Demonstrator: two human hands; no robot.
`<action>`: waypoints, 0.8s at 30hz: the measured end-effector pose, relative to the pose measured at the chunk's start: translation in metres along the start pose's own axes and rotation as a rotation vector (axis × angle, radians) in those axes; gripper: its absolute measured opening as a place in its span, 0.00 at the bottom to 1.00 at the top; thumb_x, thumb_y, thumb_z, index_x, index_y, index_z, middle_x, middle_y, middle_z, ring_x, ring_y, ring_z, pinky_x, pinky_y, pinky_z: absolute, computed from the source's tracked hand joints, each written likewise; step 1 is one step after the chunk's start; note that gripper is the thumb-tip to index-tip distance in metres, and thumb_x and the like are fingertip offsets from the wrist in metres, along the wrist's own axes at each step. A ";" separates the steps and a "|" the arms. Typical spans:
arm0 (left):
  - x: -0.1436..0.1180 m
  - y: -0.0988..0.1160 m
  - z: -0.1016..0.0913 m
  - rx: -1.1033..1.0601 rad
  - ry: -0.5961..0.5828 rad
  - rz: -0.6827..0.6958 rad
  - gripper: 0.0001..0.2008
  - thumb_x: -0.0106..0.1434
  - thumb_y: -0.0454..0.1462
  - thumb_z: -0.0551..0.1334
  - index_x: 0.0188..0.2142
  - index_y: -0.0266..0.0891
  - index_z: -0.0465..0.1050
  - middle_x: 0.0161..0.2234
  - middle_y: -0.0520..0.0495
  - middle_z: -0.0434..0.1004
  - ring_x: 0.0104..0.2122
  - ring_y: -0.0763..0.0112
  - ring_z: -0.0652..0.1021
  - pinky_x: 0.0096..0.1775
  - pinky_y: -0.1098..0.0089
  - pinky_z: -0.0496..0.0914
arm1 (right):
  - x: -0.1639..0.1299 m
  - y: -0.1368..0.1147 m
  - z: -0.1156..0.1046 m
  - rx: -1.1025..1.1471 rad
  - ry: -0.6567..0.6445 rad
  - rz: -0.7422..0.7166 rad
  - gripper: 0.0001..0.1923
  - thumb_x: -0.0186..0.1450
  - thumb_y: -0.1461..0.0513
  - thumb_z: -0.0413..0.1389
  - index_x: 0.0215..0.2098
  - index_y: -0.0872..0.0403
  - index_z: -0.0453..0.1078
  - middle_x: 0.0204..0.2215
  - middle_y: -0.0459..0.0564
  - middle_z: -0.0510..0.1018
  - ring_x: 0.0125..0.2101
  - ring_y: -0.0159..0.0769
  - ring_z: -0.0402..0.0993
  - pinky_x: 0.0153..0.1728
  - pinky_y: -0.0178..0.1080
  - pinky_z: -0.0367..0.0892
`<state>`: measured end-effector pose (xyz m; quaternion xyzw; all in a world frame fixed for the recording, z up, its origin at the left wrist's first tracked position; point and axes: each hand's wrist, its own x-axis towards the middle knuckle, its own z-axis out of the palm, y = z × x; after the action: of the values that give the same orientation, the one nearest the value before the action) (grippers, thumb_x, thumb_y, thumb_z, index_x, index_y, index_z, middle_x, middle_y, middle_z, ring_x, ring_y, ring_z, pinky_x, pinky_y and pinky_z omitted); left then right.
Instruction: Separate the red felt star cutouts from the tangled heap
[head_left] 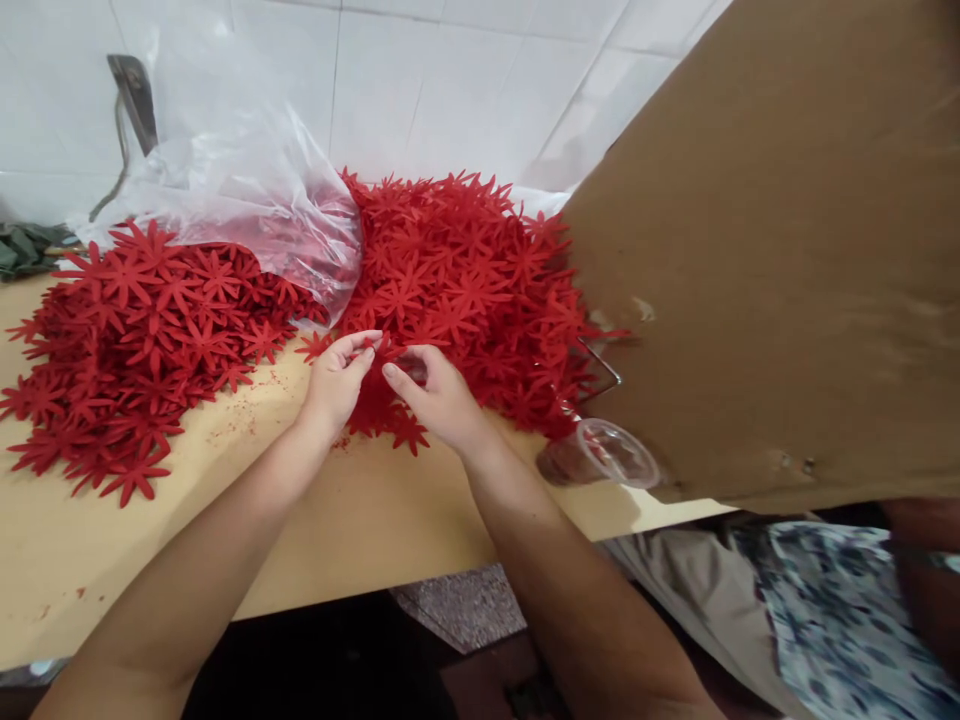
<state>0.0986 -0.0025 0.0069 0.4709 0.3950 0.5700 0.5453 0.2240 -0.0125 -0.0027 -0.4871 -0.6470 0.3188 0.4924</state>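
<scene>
Both hands meet near the middle of the table, at the front edge of a heap of red flower-shaped cutouts (465, 270) with narrow petals. My left hand (341, 375) pinches a red flower cutout (384, 350) between thumb and fingers. On its other side my right hand (435, 390) is closed on the same cutout, thumb against the fingers. Much of that piece is hidden by the fingers and blends with the red heap behind. A second pile of red cutouts (150, 340) lies to the left, with a clear plastic bag (247, 190) over its back part.
A large cardboard sheet (780, 260) stands at the right. A clear plastic cup (615, 455) lies tilted before it, near a bent metal wire (604, 375). Red crumbs dot the wooden table (360, 530). White tiles (450, 90) rise behind. Another person's patterned clothing (847, 610) shows lower right.
</scene>
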 end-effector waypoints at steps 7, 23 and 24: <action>0.003 -0.004 -0.003 -0.092 0.025 -0.026 0.13 0.57 0.34 0.56 0.42 0.36 0.71 0.46 0.45 0.73 0.48 0.71 0.71 0.51 0.69 0.62 | 0.017 0.001 0.015 0.167 0.000 0.031 0.14 0.53 0.51 0.56 0.26 0.54 0.65 0.20 0.41 0.68 0.21 0.26 0.63 0.27 0.35 0.62; 0.022 -0.018 -0.014 -0.085 0.052 0.023 0.05 0.52 0.36 0.60 0.29 0.36 0.70 0.28 0.52 0.73 0.31 0.76 0.72 0.41 0.70 0.65 | 0.015 0.005 0.017 0.060 0.081 0.002 0.21 0.55 0.44 0.53 0.21 0.53 0.58 0.16 0.39 0.59 0.18 0.25 0.54 0.20 0.32 0.55; 0.024 -0.017 -0.016 -0.101 0.091 0.016 0.05 0.53 0.37 0.60 0.29 0.36 0.69 0.28 0.52 0.73 0.31 0.76 0.72 0.39 0.70 0.66 | 0.014 0.006 0.015 0.053 0.090 -0.004 0.20 0.55 0.45 0.53 0.22 0.53 0.59 0.16 0.40 0.60 0.18 0.26 0.54 0.20 0.32 0.55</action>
<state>0.0878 0.0238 -0.0111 0.4195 0.3864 0.6144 0.5451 0.2116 0.0037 -0.0084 -0.4864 -0.6166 0.3128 0.5342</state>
